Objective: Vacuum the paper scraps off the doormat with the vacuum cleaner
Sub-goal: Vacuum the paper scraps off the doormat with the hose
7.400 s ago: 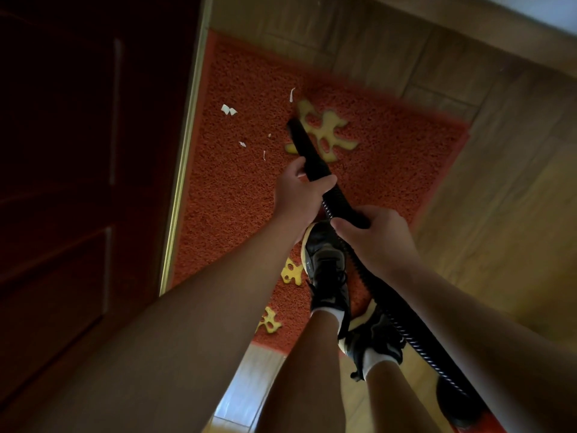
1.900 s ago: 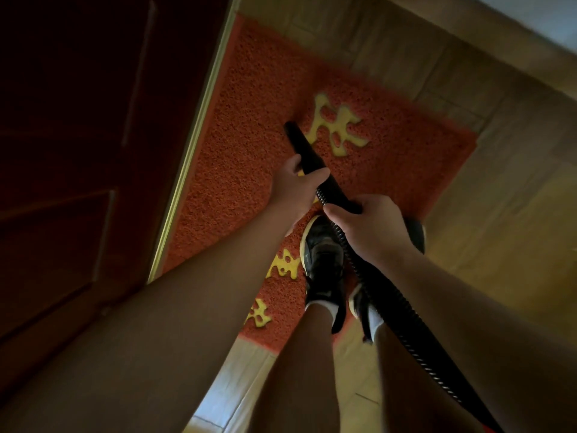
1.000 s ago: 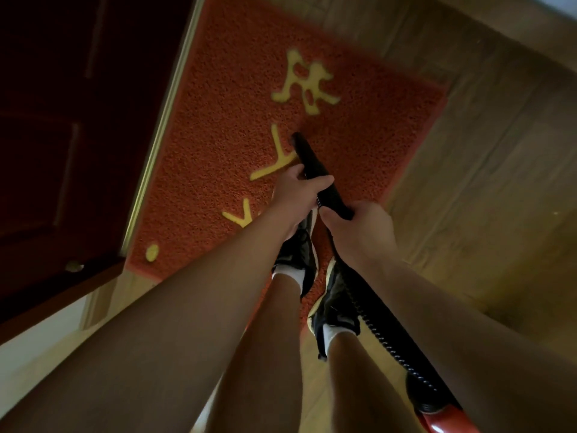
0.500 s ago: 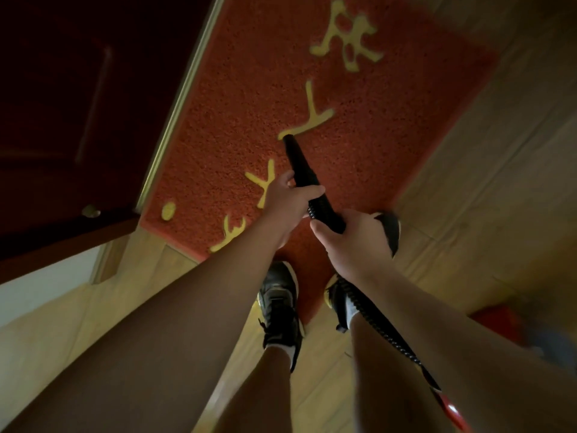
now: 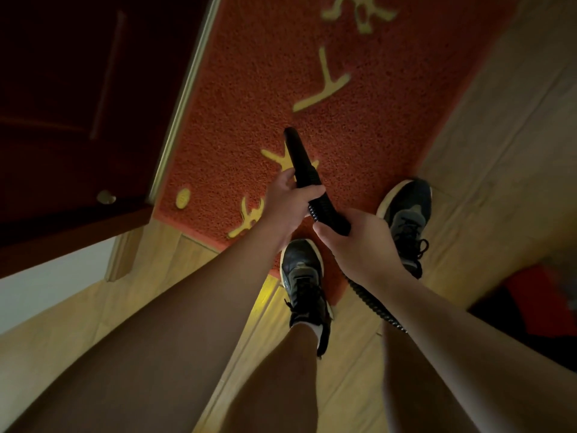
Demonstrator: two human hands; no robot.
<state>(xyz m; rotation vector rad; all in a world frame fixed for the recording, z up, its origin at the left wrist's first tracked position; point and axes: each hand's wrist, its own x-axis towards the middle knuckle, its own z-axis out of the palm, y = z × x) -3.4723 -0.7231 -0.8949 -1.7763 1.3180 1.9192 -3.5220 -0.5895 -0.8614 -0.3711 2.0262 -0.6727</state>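
The orange-red doormat with yellow characters lies on the wooden floor beside the door. I see no paper scraps on the part in view. A black vacuum nozzle points down at the mat near its lower end. My left hand grips the nozzle just behind its narrow tip section. My right hand grips the ribbed black hose right behind it. The hose runs back under my right forearm towards a red and black vacuum body at the right edge.
A dark wooden door with a metal threshold strip runs along the mat's left side. A round doorstop sits at the door's foot. My two black shoes stand at the mat's lower corner. Wooden floor lies to the right.
The scraps seen several seconds ago are gone from view. I have stepped back along the mat; the nozzle now points near its lower end and both hands keep their grip.
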